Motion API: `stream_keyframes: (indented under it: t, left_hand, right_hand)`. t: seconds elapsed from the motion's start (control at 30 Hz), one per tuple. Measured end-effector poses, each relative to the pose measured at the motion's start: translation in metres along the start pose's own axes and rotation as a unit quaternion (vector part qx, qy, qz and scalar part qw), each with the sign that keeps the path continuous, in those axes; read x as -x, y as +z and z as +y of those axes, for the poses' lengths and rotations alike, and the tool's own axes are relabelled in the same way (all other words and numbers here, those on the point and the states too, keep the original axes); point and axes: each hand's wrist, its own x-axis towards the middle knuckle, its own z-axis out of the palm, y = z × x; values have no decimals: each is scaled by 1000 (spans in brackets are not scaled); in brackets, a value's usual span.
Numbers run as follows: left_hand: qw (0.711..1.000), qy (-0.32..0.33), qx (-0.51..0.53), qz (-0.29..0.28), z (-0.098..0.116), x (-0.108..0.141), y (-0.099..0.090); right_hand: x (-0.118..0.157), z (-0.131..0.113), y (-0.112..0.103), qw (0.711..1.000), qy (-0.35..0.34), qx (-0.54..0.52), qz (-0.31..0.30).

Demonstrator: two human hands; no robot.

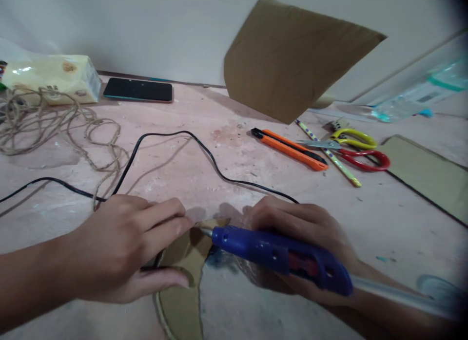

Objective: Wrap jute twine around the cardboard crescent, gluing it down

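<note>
My right hand (pixel 310 233) is wrapped round a blue hot glue gun (pixel 278 252), with a clear glue stick (pixel 395 293) coming out of its back end. The metal nozzle points left and is at the upper part of a curved cardboard piece (pixel 183 306). My left hand (pixel 127 252) grips that cardboard, fingers at its top edge and thumb on its face. Twine (pixel 161 315) runs along the cardboard's left edge. My fingers hide part of that edge, and I cannot tell whether the nozzle touches it.
Loose twine (pixel 62 116) lies by a tissue pack (pixel 51 79) and phone (pixel 139 90). A black cord (pixel 215 164) crosses the table. An orange cutter (pixel 292 149), scissors (pixel 351 147), pencil (pixel 343 169) and flat cardboard (pixel 431 174) lie right. More cardboard (pixel 292 57) leans on the wall.
</note>
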Motion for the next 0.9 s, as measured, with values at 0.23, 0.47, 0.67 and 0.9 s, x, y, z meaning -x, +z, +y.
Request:
stream_keyframes:
  t: [0.23, 0.47, 0.67, 0.9]
  left_hand:
    - [1000, -12, 7, 5, 2, -3, 1]
    - [1000, -8, 1, 0, 1, -3, -1]
    - [1000, -5, -2, -3, 1, -5, 0]
    - [1000, 3, -8, 3, 0, -7, -1]
  right_hand:
    - [6, 9, 6, 996, -45, 70, 23]
    - [6, 3, 6, 994, -49, 101, 12]
    - [6, 3, 6, 992, -41, 119, 8]
    - [7, 4, 6, 991, -32, 127, 3]
